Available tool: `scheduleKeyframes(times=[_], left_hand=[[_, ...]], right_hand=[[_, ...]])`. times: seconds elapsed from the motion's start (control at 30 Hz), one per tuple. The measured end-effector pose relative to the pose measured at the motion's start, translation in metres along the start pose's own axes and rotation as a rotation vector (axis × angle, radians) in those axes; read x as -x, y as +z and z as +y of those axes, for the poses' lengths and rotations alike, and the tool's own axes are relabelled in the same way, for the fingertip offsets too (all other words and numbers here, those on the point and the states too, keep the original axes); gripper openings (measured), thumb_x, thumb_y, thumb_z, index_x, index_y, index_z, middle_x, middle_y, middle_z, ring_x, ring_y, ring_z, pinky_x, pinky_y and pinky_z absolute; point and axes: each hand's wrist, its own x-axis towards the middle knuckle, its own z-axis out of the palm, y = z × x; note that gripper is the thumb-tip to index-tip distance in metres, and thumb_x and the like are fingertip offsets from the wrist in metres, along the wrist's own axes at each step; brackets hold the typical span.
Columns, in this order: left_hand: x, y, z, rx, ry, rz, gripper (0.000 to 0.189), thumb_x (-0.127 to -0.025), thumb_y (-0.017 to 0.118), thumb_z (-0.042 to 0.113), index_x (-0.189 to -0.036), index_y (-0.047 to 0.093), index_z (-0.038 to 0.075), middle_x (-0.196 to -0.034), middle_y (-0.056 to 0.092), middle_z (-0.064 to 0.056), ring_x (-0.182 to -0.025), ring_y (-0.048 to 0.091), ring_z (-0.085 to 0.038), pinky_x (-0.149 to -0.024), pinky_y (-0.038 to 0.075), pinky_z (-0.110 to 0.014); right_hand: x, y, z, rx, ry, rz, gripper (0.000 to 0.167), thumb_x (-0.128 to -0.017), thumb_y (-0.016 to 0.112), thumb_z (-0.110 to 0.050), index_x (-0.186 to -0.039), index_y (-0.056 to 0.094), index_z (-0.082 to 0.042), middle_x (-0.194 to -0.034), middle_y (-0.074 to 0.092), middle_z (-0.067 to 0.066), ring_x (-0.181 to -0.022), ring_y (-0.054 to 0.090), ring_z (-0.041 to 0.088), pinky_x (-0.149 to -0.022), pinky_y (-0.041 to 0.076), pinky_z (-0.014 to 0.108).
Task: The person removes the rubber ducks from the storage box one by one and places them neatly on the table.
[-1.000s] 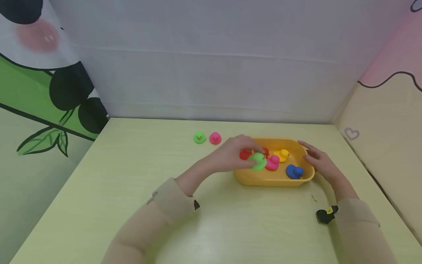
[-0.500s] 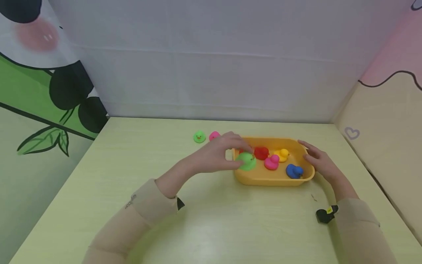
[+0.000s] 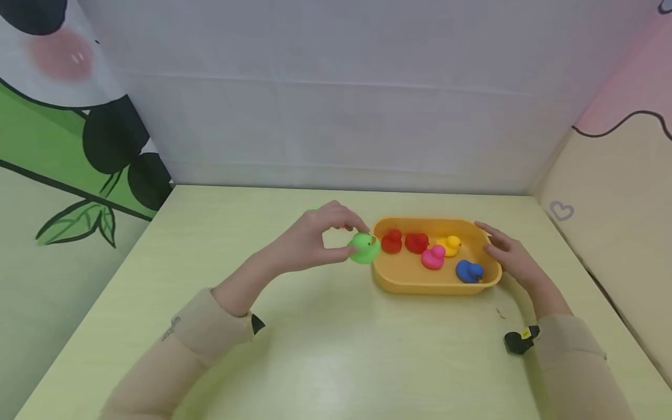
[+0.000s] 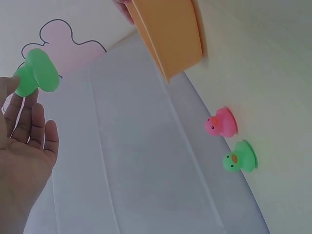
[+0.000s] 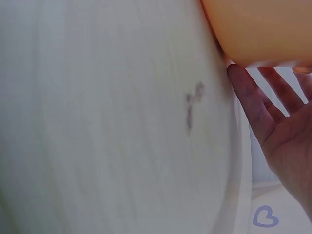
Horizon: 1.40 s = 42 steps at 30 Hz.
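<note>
Holding a green duck just left of the tub

Your table (image 3: 336,361) is pale yellow-green, with a white backdrop at the far edge. The orange tub (image 3: 420,283) sits right of centre on it. Your right hand (image 3: 506,256) rests against the tub's right end, fingers straight and slightly spread, flat on the wall and rim; the right wrist view shows the same, fingertips (image 5: 239,78) touching the tub's (image 5: 258,29) underside edge. Your left hand (image 3: 315,242) is raised just left of the tub, thumb and fingertips pinched on the green duck (image 3: 364,248). The duck is off the table, level with the tub's left rim and close beside it; I can't tell if they touch. The left wrist view shows the duck (image 4: 38,73) clamped at your fingertips (image 4: 24,109).

Inside the tub: two red ducks (image 3: 403,241) side by side at the far left, a yellow duck (image 3: 450,245) at the far right, a pink duck (image 3: 433,258) in the middle, a blue duck (image 3: 469,272) near the right.

On the table beyond your left hand, seen by the left wrist camera: a second pink duck (image 4: 222,123) and a second green duck (image 4: 239,158), just beside each other.
</note>
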Motion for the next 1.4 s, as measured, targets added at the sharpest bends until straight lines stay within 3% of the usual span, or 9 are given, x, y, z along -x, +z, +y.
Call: scheduleKeyframes(times=[0.17,0.33,0.47,0.77,1.0,1.3,1.4], left_hand=[[0.011,-0.009,0.000,-0.017,-0.056,0.014,0.029,-0.081,0.072,0.008,-0.108,0.066,0.014,-0.104,0.064,0.007,-0.096,0.052,-0.009,-0.084,0.046,-0.027],[0.024,-0.016,-0.003,-0.058,-0.126,-0.003,0.030,-0.081,0.073,0.008,-0.109,0.066,0.015,-0.102,0.064,0.009,-0.095,0.051,-0.009,-0.083,0.046,-0.028],[0.032,-0.020,-0.007,-0.080,-0.167,-0.031,0.030,-0.081,0.072,0.009,-0.110,0.066,0.016,-0.103,0.064,0.011,-0.095,0.051,-0.008,-0.083,0.046,-0.027],[0.049,-0.035,-0.024,-0.198,-0.275,-0.054,0.031,-0.080,0.073,0.008,-0.110,0.066,0.016,-0.101,0.062,0.010,-0.097,0.051,-0.009,-0.085,0.047,-0.029],[0.056,-0.047,-0.044,-0.304,-0.262,-0.080,0.031,-0.079,0.073,0.006,-0.109,0.067,0.011,-0.104,0.066,0.004,-0.099,0.053,-0.017,-0.086,0.046,-0.034],[0.063,-0.058,-0.067,-0.399,-0.310,-0.091,0.029,-0.079,0.071,0.005,-0.108,0.066,0.007,-0.104,0.067,-0.001,-0.101,0.053,-0.021,-0.090,0.044,-0.038],[0.065,-0.060,-0.080,-0.416,-0.338,-0.097,0.029,-0.080,0.071,0.005,-0.109,0.066,0.006,-0.105,0.067,-0.002,-0.102,0.053,-0.022,-0.091,0.043,-0.039]], right_hand=[[0.000,-0.001,0.001,-0.009,-0.012,0.000,0.054,-0.101,0.043,-0.030,-0.150,0.024,-0.021,-0.149,0.027,0.028,-0.125,0.043,0.036,-0.080,0.050,0.023],[0.001,-0.001,-0.001,-0.019,-0.008,-0.009,0.054,-0.101,0.042,-0.029,-0.151,0.022,-0.020,-0.149,0.025,0.028,-0.128,0.037,0.048,-0.086,0.052,0.041],[0.002,0.000,-0.002,-0.013,0.003,-0.006,0.055,-0.101,0.042,-0.029,-0.151,0.021,-0.019,-0.149,0.025,0.029,-0.129,0.034,0.051,-0.088,0.048,0.055],[0.000,0.001,0.000,-0.021,0.000,-0.009,0.055,-0.101,0.042,-0.027,-0.151,0.020,-0.018,-0.150,0.024,0.028,-0.130,0.033,0.051,-0.086,0.050,0.053],[-0.001,0.002,0.000,-0.005,-0.009,-0.004,0.054,-0.101,0.042,-0.030,-0.151,0.023,-0.022,-0.150,0.024,0.028,-0.129,0.034,0.051,-0.087,0.049,0.053],[0.000,0.001,0.000,-0.010,-0.004,0.000,0.054,-0.101,0.043,-0.029,-0.151,0.023,-0.019,-0.151,0.024,0.026,-0.127,0.037,0.048,-0.084,0.054,0.039],[0.001,0.001,-0.001,-0.016,-0.005,0.001,0.055,-0.101,0.043,-0.027,-0.151,0.022,-0.017,-0.150,0.025,0.026,-0.127,0.038,0.048,-0.084,0.054,0.041]])
